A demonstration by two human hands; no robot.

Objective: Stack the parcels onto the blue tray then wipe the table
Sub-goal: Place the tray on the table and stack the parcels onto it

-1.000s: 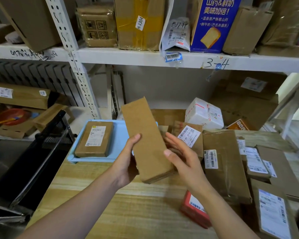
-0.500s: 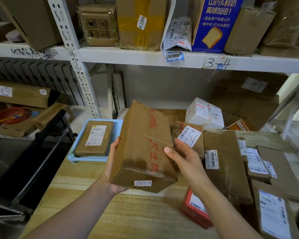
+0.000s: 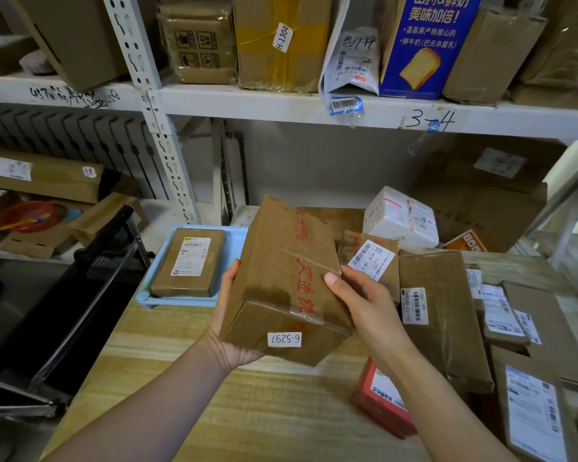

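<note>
A brown taped cardboard parcel point(image 3: 286, 278) with red writing and a white tag hangs tilted above the wooden table point(image 3: 247, 411). My left hand point(image 3: 229, 325) grips its left side from below, and my right hand point(image 3: 361, 301) holds its right edge with the thumb on top. Just behind and to the left sits the blue tray point(image 3: 147, 291), with one flat brown parcel point(image 3: 189, 261) lying in it. A heap of other parcels point(image 3: 441, 311) covers the right part of the table.
A red parcel point(image 3: 381, 398) lies under my right forearm. A white foam box point(image 3: 399, 218) stands behind the heap. Metal shelving point(image 3: 281, 108) loaded with boxes rises behind the table. A black cart point(image 3: 80, 295) stands left of the table edge.
The held parcel has been turned from its narrow side facing me to its broad taped face and tagged end. My left hand shifted under its left side. It has barely moved since half a second ago.
</note>
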